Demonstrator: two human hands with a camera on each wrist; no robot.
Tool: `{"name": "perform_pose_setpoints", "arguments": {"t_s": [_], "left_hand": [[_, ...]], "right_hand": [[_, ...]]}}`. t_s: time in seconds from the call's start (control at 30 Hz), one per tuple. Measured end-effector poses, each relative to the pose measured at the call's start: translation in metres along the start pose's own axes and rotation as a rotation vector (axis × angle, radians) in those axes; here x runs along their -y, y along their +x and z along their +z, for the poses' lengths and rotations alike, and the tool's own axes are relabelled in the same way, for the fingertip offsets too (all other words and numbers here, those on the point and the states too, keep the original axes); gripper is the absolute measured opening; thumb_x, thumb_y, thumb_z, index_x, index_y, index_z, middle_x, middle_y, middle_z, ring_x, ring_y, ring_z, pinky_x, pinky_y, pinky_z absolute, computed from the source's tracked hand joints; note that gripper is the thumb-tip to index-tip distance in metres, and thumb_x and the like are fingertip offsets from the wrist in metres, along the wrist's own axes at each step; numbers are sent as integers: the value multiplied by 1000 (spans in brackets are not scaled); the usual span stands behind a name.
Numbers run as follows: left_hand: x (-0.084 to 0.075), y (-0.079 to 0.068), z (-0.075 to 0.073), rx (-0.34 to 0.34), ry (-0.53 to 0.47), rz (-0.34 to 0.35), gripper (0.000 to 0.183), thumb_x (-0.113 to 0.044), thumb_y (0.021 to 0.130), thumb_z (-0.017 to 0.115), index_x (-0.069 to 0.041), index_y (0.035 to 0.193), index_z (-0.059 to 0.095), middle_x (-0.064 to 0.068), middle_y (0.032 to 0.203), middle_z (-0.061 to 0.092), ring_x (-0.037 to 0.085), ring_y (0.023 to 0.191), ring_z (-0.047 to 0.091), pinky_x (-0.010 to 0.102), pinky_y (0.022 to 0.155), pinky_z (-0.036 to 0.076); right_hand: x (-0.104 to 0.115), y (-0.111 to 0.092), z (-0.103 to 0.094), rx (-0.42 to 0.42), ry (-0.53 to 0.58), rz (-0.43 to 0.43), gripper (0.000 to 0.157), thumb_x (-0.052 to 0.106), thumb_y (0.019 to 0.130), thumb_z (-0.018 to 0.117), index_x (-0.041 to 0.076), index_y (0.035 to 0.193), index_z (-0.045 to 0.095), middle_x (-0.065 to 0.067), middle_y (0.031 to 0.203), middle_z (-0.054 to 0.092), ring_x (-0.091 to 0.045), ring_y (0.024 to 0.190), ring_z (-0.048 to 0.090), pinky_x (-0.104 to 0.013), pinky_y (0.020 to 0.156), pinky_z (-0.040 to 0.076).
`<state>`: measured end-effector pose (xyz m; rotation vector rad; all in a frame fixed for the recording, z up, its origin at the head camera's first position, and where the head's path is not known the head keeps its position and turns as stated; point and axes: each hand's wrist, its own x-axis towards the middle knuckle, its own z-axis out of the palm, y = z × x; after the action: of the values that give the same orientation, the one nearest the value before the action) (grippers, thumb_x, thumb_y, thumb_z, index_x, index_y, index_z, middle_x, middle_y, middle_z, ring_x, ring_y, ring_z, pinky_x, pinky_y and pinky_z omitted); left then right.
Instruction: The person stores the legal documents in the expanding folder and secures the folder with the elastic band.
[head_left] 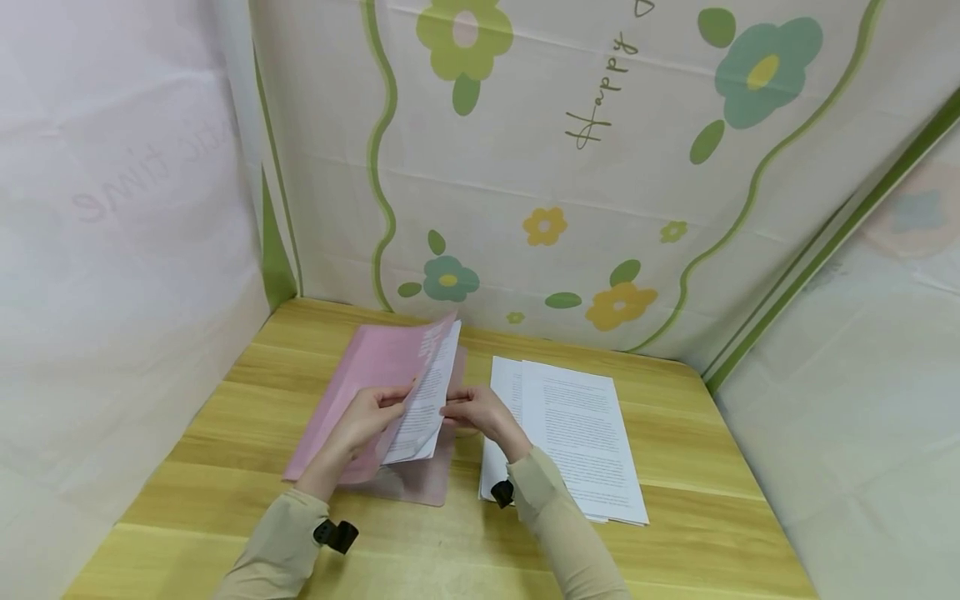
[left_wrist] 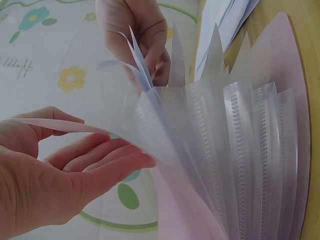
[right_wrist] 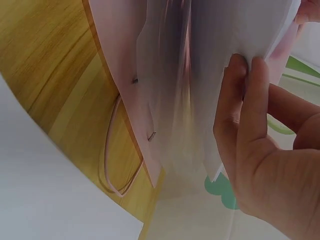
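Rightward, paper stack (head_left: pixel 581 425), part-hidden by my right sleeve (head_left: pixel 558 517); left hand (head_left: pixel 367 422) pinches pink folder cover (head_left: pixel 378 354), right hand (head_left: pixel 482 410) inner sheets (head_left: pixel 426 404).

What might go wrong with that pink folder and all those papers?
1. The left hand holds up the pink cover; if it slips, the cover might flop onto the right hand.
2. The right hand pinches the sheets by their edge, close to the clear pockets, so they might catch or crease.
3. The right sleeve crosses the loose papers in the head view, so it might nudge them crooked.
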<state>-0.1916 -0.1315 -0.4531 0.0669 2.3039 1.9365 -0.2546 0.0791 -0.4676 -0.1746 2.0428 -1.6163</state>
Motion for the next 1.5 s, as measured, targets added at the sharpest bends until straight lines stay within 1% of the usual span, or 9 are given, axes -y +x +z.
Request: {"name": "perform_pose_setpoints", "arguments": {"t_s": [0.2,0.43,0.6,0.7,0.9,1.1,1.27,1.4,1.5], "left_hand": [[2,2,1,-3,-8,4,41,-3,96,56,14,134,53,34,130,59,35,112,64,18,79,53],[3,1,1,13,-31,7,41,-3,97,55,14,135,51,35,131,59,31,110,64,25,83,55],[3,1,1,18,-30,21,41,-4,98,56,13,134,52,33,131,59,30,110,64,24,83,55],[4,1,1,19,-31,20,41,-4,98,56,13,134,53,33,131,59,30,111,64,23,84,55],[3,1,1,12,-26,10,41,-5,98,56,14,134,53,33,131,59,32,113,63,22,84,54],[2,0,0,2,11,-4,41,-7,98,56,12,134,54,31,132,60,30,113,63,17,78,51],[4,1,-2,-15,25,-25,41,-9,98,57,9,134,56,29,132,61,28,110,64,17,76,50],[5,1,-1,-20,13,-40,41,-7,96,56,8,134,56,29,131,62,23,103,65,17,73,50],[5,2,-1,-17,6,-31,42,-6,96,56,10,134,55,31,131,61,18,100,65,16,73,50]], "right_hand": [[0,4,3,0,-23,11,31,5,90,67,-9,118,67,-10,99,74,-4,75,68,-29,84,60],[1,7,6,-6,-13,0,30,3,90,66,-11,117,66,-16,104,74,-6,78,70,-32,85,60],[2,6,8,0,-10,0,30,2,91,65,-12,118,65,-20,108,73,-3,74,68,-29,84,60],[2,6,8,3,-9,3,29,2,91,65,-11,117,66,-18,106,73,-2,73,68,-27,82,60],[1,5,7,1,-2,-2,29,4,90,66,-11,115,67,-6,94,73,-4,75,69,-31,85,60],[-1,0,2,-11,-25,-27,29,8,90,68,-9,114,69,-11,98,76,-5,77,69,-28,81,60],[-5,-4,-5,-15,-39,-65,30,10,91,68,-9,115,68,-13,98,75,-7,78,69,-29,80,61],[-8,-7,-11,-25,-24,-55,34,9,91,67,-11,119,64,-20,105,74,-9,79,70,-30,79,61],[-9,-11,-16,-36,-23,-41,38,10,91,68,-10,123,62,-23,111,72,-11,83,71,-32,80,61]]}}
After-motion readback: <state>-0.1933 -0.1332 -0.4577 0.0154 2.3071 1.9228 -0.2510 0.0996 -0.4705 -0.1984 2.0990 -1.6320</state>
